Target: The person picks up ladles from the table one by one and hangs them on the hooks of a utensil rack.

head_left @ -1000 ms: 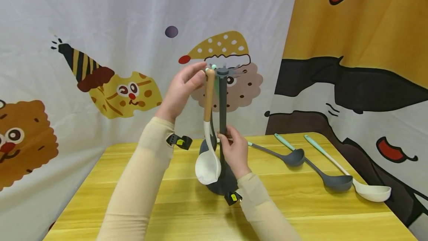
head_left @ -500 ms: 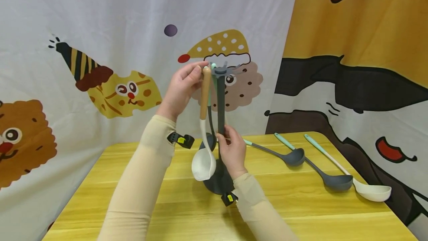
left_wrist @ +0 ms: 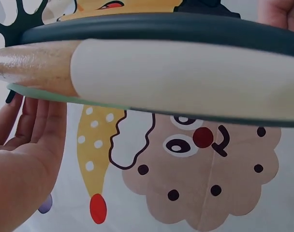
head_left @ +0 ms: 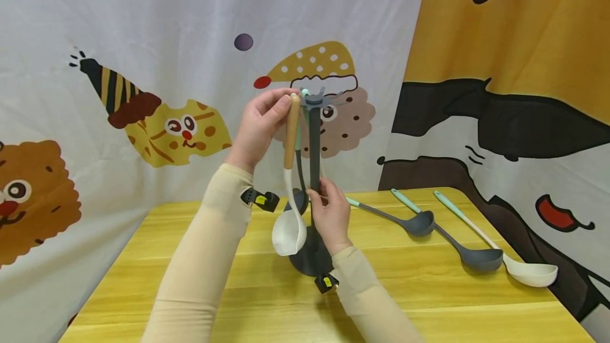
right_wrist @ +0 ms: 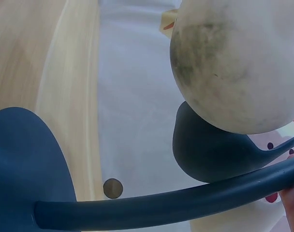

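Observation:
A dark grey utensil stand (head_left: 315, 142) stands upright on the table, with hooks (head_left: 324, 100) around its top. My right hand (head_left: 332, 215) grips its post partway down. My left hand (head_left: 259, 123) pinches the top end of a white ladle (head_left: 289, 233) with a wooden handle (head_left: 292, 134), right at the hooks; the bowl hangs down in front of the round base (head_left: 307, 261). Behind it a dark ladle (head_left: 297, 202) with a mint-green handle (left_wrist: 40, 93) hangs from the stand. In the right wrist view, the white ladle's bowl (right_wrist: 234, 63) overlaps the dark ladle's bowl (right_wrist: 210, 150).
On the table's right side lie two dark ladles, one nearer the stand (head_left: 419, 225) and one further right (head_left: 481, 259), plus a cream ladle (head_left: 531, 274), all with mint-green handles. A printed curtain (head_left: 190, 25) hangs behind the wooden table (head_left: 257, 306).
The stand's top and the wooden-handled ladle have shifted slightly left, and my left thumb has come closer to the handle's end. My right hand has moved slightly left with the post.

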Demonstrator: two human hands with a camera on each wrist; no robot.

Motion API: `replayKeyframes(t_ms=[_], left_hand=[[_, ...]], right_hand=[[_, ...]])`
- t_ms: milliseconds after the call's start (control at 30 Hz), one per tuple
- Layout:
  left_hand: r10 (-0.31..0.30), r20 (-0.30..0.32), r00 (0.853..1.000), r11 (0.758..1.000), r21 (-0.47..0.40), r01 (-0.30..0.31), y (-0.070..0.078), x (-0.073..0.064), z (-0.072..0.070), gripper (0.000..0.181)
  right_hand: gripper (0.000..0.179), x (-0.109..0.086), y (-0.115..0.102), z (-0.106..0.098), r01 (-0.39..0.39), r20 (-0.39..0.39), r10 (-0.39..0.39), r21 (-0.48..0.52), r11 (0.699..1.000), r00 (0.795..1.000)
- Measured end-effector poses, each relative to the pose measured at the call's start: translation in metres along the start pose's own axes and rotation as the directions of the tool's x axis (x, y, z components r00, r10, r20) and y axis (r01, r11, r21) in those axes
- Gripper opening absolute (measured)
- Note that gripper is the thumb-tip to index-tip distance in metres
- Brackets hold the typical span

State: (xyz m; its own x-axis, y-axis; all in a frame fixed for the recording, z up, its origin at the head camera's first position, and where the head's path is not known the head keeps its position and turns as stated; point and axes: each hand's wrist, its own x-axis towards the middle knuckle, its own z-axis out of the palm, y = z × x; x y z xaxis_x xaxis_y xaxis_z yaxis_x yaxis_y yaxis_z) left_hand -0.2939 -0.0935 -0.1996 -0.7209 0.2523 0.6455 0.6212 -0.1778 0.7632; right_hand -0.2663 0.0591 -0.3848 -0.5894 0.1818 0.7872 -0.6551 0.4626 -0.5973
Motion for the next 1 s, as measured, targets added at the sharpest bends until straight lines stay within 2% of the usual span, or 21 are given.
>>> replayKeyframes(t_ms=[133,333,467,633,800,1000], left_hand=[[0.018,-0.015,1.0,0.999,-0.029,-0.018,0.0,0.0,0.002,0.03],[-0.01,-0.037,0.999,0.998,-0.056,0.008,0.002,0.0,0.005,0.027],[-0.011,-0.047,0.999,0.998,-0.059,0.008,0.001,-0.002,0.005,0.028],[0.003,-0.057,0.998,0.999,-0.053,-0.006,-0.001,-0.002,0.007,0.029],[0.013,-0.069,0.998,0.998,-0.055,-0.017,-0.001,-0.002,0.007,0.029],[0.035,-0.087,0.996,0.998,-0.043,-0.038,-0.003,-0.002,0.011,0.029]], right_hand=[[0.02,0.001,0.0,-0.001,-0.007,0.012,0.007,0.001,1.0,1.0],[0.02,0.002,-0.001,-0.004,-0.061,0.056,0.061,0.005,0.998,0.997],[0.021,0.0,-0.003,-0.008,-0.098,0.112,0.095,0.018,0.995,0.989],[0.035,-0.007,-0.005,-0.017,-0.113,0.195,0.105,0.031,0.993,0.975],[0.05,-0.012,-0.005,-0.025,-0.098,0.239,0.092,0.011,0.995,0.967],[0.053,-0.016,0.001,-0.032,-0.024,0.24,0.018,0.025,0.999,0.971]])
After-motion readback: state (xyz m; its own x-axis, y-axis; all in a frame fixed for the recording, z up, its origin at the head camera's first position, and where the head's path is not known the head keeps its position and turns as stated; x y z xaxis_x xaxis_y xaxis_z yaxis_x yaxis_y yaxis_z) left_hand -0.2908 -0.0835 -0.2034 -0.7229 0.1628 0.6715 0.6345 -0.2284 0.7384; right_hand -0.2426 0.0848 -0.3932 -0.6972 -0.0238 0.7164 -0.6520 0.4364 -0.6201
